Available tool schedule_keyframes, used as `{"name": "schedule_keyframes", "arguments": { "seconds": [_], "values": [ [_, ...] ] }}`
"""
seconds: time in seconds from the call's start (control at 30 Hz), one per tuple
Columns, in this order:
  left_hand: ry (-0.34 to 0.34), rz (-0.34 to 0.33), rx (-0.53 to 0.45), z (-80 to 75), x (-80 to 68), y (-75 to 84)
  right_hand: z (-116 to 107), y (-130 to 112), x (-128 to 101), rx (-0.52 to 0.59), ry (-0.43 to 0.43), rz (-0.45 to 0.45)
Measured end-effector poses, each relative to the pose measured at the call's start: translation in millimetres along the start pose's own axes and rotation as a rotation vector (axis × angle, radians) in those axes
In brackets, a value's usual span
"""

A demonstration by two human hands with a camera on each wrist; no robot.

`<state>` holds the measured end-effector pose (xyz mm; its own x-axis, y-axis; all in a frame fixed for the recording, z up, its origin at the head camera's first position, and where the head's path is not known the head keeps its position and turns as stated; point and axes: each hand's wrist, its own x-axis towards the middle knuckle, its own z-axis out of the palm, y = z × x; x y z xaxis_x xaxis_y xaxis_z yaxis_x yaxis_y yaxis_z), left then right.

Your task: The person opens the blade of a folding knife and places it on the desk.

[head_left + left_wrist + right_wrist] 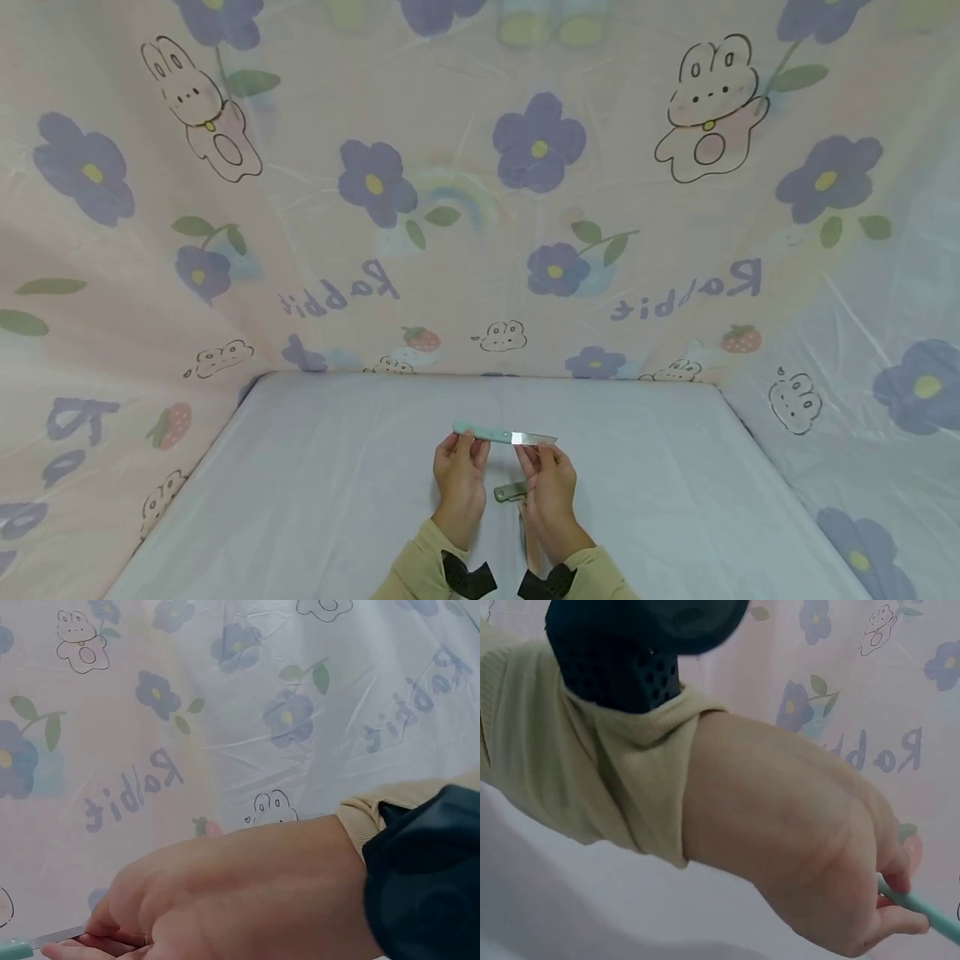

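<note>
A small knife with a pale turquoise handle (480, 432) and a shiny blade (534, 438) is held level above the table, blade to the right. My left hand (459, 482) pinches the handle between thumb and fingers. At the blade, my right hand (553, 492) pinches near its lower edge with the fingertips. The left wrist view catches the right hand (225, 892) at the blade (60, 936). In the right wrist view the left hand (802, 832) grips the handle (930, 909). Below, a green-handled object (508, 492) lies partly hidden behind the right hand.
A tan strip (532, 546) with a dark edge lies on the white-covered table (337, 483) beside the right wrist. Printed cloth (465, 275) with flowers and rabbits hangs at the back and both sides. Black devices (468, 575) sit on both wrists.
</note>
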<state>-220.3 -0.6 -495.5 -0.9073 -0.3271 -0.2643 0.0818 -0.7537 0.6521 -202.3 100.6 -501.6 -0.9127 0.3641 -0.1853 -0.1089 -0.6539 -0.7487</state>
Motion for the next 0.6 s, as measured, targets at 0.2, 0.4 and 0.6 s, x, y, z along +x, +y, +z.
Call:
{"name": "schedule_keyframes", "arguments": {
  "seconds": [0.2, 0.4, 0.6],
  "values": [
    [-0.001, 0.014, -0.022, 1.8, -1.6, 0.7, 2.8, 2.1, -1.6, 0.02, 0.015, -0.02],
    [-0.012, 0.024, -0.037, 1.7, 0.8, 2.2, 6.0, 2.7, -3.2, 0.027, 0.031, -0.007],
    [0.002, -0.005, -0.029, -1.7, 3.9, 4.6, 2.1, -4.5, -3.3, -0.02, 0.01, 0.068]
  ]
}}
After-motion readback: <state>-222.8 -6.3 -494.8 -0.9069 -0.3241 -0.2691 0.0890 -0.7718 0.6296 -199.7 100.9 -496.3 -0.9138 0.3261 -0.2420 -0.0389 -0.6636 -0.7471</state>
